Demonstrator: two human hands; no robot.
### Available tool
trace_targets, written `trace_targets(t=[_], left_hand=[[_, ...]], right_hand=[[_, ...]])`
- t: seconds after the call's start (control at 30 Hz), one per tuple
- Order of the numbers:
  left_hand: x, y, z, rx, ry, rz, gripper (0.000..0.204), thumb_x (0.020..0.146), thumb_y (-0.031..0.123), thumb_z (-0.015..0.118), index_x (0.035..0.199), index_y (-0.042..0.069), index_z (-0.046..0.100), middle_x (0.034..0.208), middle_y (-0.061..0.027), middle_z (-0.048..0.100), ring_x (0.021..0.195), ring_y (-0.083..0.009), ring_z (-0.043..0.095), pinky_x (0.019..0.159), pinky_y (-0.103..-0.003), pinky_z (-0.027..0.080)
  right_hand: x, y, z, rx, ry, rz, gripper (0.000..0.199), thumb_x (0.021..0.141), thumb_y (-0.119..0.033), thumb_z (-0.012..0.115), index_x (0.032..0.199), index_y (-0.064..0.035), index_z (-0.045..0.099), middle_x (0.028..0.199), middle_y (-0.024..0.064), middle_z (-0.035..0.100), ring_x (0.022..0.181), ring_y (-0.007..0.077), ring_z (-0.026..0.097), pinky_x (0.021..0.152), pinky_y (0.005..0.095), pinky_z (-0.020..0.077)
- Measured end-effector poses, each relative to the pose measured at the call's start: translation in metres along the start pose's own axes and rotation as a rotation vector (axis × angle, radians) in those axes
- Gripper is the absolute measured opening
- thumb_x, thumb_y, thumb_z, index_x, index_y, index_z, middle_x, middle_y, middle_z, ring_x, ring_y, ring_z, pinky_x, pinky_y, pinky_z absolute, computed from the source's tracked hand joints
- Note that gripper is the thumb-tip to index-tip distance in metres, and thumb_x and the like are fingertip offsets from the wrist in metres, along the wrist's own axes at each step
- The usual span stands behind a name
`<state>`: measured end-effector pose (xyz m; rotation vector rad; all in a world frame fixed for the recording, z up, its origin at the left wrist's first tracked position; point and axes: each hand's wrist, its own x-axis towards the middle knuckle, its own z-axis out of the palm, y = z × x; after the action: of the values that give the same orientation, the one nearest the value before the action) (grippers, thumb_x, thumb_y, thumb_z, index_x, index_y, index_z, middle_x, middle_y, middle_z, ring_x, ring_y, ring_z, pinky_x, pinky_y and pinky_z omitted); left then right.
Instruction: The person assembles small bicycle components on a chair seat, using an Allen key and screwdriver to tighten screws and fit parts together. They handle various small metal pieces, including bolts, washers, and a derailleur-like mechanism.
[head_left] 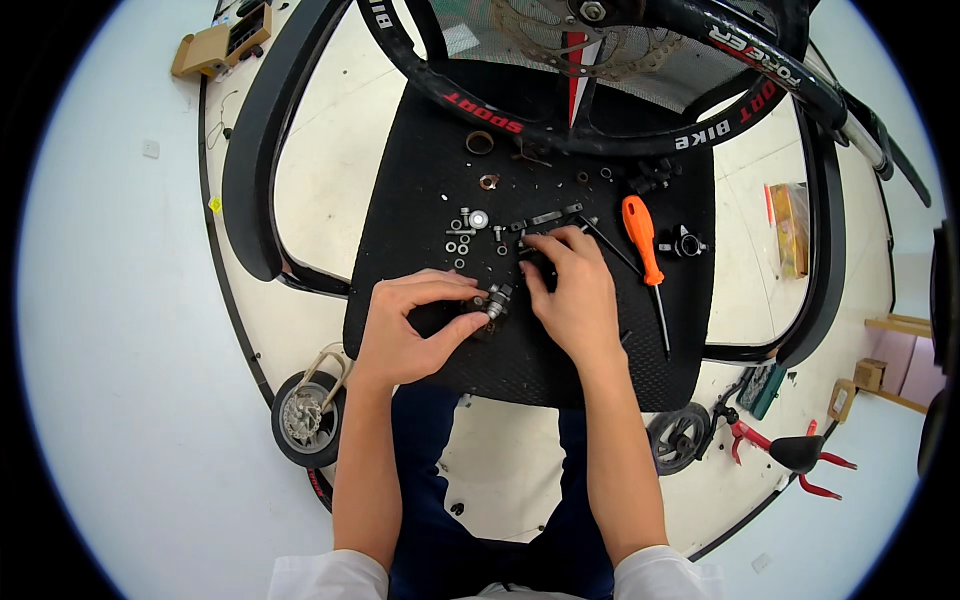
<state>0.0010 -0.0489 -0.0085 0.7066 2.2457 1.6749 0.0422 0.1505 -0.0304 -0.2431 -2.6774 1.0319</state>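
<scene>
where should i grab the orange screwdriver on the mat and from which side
Grip the orange handle, the thick part, coming from above with the right hand, which lies just left of it. The screwdriver lies flat on the black mat, handle toward the wheel, thin shaft pointing back at the person. The handle's right side has free mat beside it.

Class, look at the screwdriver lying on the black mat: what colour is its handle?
Orange. The screwdriver handle shows clearly in the head view, right of the right hand.
</scene>
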Motion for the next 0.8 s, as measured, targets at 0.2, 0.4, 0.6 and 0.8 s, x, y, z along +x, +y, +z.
trace_targets(t=[0.2, 0.4, 0.6, 0.8], left_hand=[[-0.004, -0.006, -0.007, -0.039, 0.032, -0.004, 0.018, 0.073, -0.001, 0.078, 0.09, 0.0, 0.076, 0.084, -0.0081, 0.069, 0.076, -0.0162, 0.066, 0.071, -0.025, 0.052], [-0.013, 0.001, -0.01, -0.126, -0.111, -0.058, 0.021, 0.067, -0.005, 0.073, 0.088, -0.002, 0.074, 0.084, -0.0057, 0.061, 0.076, -0.0125, 0.059, 0.069, -0.024, 0.047], [-0.012, 0.016, 0.038, 0.204, -0.127, 0.177, 0.02, 0.067, 0.006, 0.08, 0.087, 0.005, 0.077, 0.081, -0.0047, 0.065, 0.074, -0.0183, 0.061, 0.063, -0.029, 0.051], [-0.008, 0.017, 0.052, 0.239, -0.057, 0.128, 0.019, 0.071, 0.008, 0.079, 0.09, 0.005, 0.076, 0.076, -0.003, 0.064, 0.071, -0.0186, 0.057, 0.061, -0.029, 0.049]], right_hand=[[0.006, -0.002, 0.008, 0.042, -0.035, 0.129, 0.013, 0.08, -0.002, 0.072, 0.093, 0.001, 0.07, 0.097, 0.0126, 0.065, 0.087, 0.0324, 0.065, 0.079, 0.0401, 0.0535], [0.009, 0.01, -0.023, 0.053, -0.026, 0.257, 0.016, 0.08, -0.005, 0.073, 0.093, 0.003, 0.068, 0.092, 0.0133, 0.068, 0.076, 0.0252, 0.065, 0.072, 0.037, 0.0532], [0.016, 0.035, -0.038, -0.018, 0.103, 0.309, 0.023, 0.08, -0.007, 0.074, 0.102, 0.0, 0.072, 0.089, 0.0116, 0.069, 0.065, 0.019, 0.061, 0.065, 0.0326, 0.052], [0.012, 0.036, -0.021, -0.233, 0.143, 0.145, 0.03, 0.079, -0.017, 0.079, 0.105, -0.0038, 0.072, 0.105, 0.0113, 0.068, 0.087, 0.034, 0.069, 0.076, 0.0417, 0.0542]])
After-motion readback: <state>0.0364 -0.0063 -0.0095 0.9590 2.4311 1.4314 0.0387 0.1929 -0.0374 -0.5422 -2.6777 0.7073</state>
